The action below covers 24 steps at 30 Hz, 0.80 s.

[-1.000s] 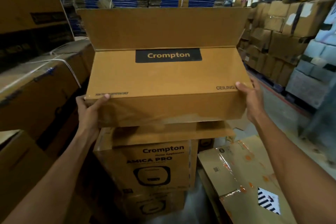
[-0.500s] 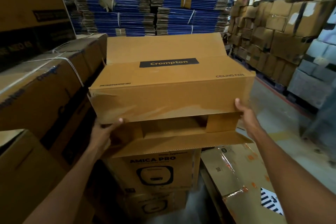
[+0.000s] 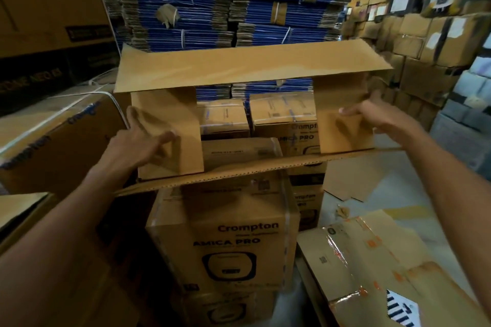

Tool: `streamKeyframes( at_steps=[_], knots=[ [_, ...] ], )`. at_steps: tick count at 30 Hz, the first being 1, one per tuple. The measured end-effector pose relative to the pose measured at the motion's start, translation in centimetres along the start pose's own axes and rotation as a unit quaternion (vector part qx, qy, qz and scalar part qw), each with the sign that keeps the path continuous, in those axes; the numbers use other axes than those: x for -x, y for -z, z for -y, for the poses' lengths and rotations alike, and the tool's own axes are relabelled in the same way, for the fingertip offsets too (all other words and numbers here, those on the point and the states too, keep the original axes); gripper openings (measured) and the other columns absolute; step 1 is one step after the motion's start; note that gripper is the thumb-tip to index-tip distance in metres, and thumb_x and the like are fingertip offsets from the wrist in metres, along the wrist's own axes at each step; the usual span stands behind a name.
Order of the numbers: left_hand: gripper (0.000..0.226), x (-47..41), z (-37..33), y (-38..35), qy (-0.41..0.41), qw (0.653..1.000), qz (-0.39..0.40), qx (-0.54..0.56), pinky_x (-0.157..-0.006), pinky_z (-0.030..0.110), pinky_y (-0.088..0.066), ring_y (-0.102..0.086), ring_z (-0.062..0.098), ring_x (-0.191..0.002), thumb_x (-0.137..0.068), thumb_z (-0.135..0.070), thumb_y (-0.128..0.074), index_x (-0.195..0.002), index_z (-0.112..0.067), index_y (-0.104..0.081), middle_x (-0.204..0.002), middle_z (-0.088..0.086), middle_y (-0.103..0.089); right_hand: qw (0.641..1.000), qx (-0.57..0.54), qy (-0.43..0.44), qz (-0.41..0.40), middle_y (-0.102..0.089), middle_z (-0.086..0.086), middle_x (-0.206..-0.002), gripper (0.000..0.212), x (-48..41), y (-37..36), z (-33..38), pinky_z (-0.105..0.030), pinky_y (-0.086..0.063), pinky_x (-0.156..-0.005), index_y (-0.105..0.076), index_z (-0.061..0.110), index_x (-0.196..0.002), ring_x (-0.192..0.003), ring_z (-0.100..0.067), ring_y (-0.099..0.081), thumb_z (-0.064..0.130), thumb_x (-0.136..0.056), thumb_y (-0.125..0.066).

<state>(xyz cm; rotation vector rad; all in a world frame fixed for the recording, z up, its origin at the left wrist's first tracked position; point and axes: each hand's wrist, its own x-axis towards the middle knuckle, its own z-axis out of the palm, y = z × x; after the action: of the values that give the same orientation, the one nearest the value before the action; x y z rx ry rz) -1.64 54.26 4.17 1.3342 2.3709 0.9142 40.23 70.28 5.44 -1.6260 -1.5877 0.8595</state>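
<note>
The person is holding the empty carton point(image 3: 252, 66) up over the stack of Amica Pro boxes point(image 3: 223, 241), its long axis running left to right and its open end facing them, so the boxes behind are showing through. The right hand point(image 3: 372, 117) is pressing flat, straight fingers against the right end flap point(image 3: 342, 127). The left hand point(image 3: 143, 146) is bearing on the left end flap point(image 3: 172, 109); whether it is gripping I cannot tell.

Brown cardboard carton point(image 3: 247, 66) held open-ended toward the camera; both short end flaps folded inward.
</note>
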Motion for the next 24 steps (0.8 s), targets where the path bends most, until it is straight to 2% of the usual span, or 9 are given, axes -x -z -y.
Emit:
streamKeyframes(
  at_steps=[2,5,8,12,14,16,18,20,24],
  knots=[
    [0.083,-0.5,-0.3,0.3,0.029,0.997,0.04,-0.057,-0.099,0.047,-0.047,-0.067,0.03,-0.101,-0.095,-0.052,-0.061,-0.156,-0.013,-0.021,-0.118,0.009,-0.071,0.997,0.054,-0.011,0.053,-0.049,-0.009,-0.147,0.079,-0.4,0.4,1.3,-0.046,-0.04,-0.1,-0.039,0.014,-0.15,-0.127,-0.033,-0.049,0.045,-0.086,-0.074],
    [0.109,-0.5,0.3,-0.7,0.037,0.989,0.089,-0.112,-0.081,0.035,-0.049,-0.066,0.025,-0.09,-0.098,-0.053,-0.058,-0.157,-0.017,0.026,-0.115,0.01,-0.065,0.975,0.18,-0.016,0.129,-0.049,-0.005,-0.148,0.09,-0.4,-1.1,0.7,-0.049,-0.042,-0.106,-0.048,0.019,-0.145,-0.13,-0.032,-0.05,0.063,-0.072,-0.077],
    [0.105,-0.8,1.1,-2.3,0.041,0.981,0.109,-0.153,-0.079,0.038,-0.055,-0.065,0.027,-0.091,-0.095,-0.062,-0.056,-0.161,-0.016,0.011,-0.118,0.012,-0.064,0.923,0.307,0.097,0.212,-0.038,-0.009,-0.16,0.077,0.7,-4.3,0.3,-0.051,-0.034,-0.116,-0.039,0.024,-0.155,-0.144,-0.031,-0.038,0.067,-0.092,-0.051],
    [0.11,-0.9,1.0,-3.2,0.035,0.977,0.104,-0.183,-0.084,0.04,-0.058,-0.066,0.025,-0.085,-0.098,-0.061,-0.051,-0.155,-0.012,0.029,-0.114,0.016,-0.064,0.887,0.32,0.223,0.248,-0.043,0.002,-0.156,0.104,5.8,-8.6,1.7,-0.051,-0.04,-0.111,-0.044,0.032,-0.15,-0.138,-0.023,-0.044,0.098,-0.073,-0.025],
    [0.097,-0.9,0.8,-3.3,0.034,0.97,0.113,-0.213,-0.09,0.04,-0.057,-0.067,0.027,-0.093,-0.102,-0.059,-0.044,-0.158,-0.004,0.012,-0.114,0.016,-0.063,0.865,0.319,0.284,0.266,-0.052,0.002,-0.148,0.103,7.6,-10.3,1.6,-0.051,-0.045,-0.106,-0.048,0.036,-0.146,-0.128,-0.019,-0.052,0.101,-0.07,-0.019],
    [0.102,-0.9,0.9,-3.5,0.046,0.969,0.111,-0.216,-0.099,0.045,-0.053,-0.064,0.033,-0.109,-0.101,-0.058,-0.049,-0.158,-0.007,0.017,-0.132,0.02,-0.058,0.85,0.324,0.304,0.284,-0.064,0.0,-0.128,0.095,8.9,-11.1,1.6,-0.044,-0.052,-0.095,-0.054,0.035,-0.14,-0.105,-0.012,-0.062,0.097,-0.075,-0.024],
    [0.109,-0.8,0.7,-3.8,0.06,0.976,0.07,-0.197,-0.111,0.053,-0.042,-0.046,0.041,-0.135,-0.095,-0.057,-0.06,-0.159,-0.014,0.018,-0.158,0.02,-0.034,0.837,0.332,0.313,0.301,-0.067,0.002,-0.11,0.085,9.8,-11.4,1.5,-0.037,-0.055,-0.085,-0.06,0.032,-0.133,-0.089,-0.008,-0.063,0.092,-0.079,-0.035],
    [0.093,-0.3,0.2,-4.2,0.008,0.965,0.016,-0.261,-0.113,0.059,-0.035,-0.027,0.044,-0.146,-0.093,-0.052,-0.065,-0.158,-0.016,-0.01,-0.162,0.015,-0.021,0.817,0.364,0.325,0.306,-0.068,0.004,-0.104,0.073,10.6,-11.5,1.2,-0.032,-0.055,-0.081,-0.058,0.031,-0.132,-0.084,-0.007,-0.063,0.084,-0.083,-0.048],
    [0.045,0.3,-1.8,-4.9,-0.12,0.925,-0.057,-0.357,-0.105,0.055,-0.04,-0.05,0.035,-0.127,-0.092,-0.041,-0.065,-0.128,-0.015,-0.055,-0.131,0.012,-0.056,0.802,0.414,0.346,0.257,-0.065,0.006,-0.128,0.049,11.5,-12.5,0.1,-0.022,-0.051,-0.077,-0.048,0.037,-0.146,-0.074,0.005,-0.052,0.03,-0.099,-0.061]
  ],
)
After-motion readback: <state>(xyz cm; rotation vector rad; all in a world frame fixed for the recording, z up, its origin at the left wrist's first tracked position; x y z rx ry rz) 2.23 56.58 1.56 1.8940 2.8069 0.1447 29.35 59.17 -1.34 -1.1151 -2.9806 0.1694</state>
